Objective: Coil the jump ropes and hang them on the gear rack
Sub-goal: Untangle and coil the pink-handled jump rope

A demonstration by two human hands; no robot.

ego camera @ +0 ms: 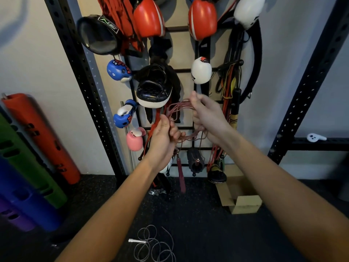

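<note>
A thin dark-red jump rope [179,108] is gathered in loops between both hands, in front of the black gear rack [186,127]. My left hand [164,137] grips the left side of the loops. My right hand [205,118] holds the right side, fingers curled round the strands. One red handle [181,178] of this rope dangles below my left hand. A second jump rope, white [153,244], lies tangled on the dark floor near the bottom of the view, with its white handle to the left.
The rack carries boxing gloves, focus pads [154,91], resistance bands [229,87] and a foam roller [195,160]. Black perforated uprights [88,86] flank it. Coloured cylinders [37,140] lean at the left. An open cardboard box [243,203] sits on the floor at the right.
</note>
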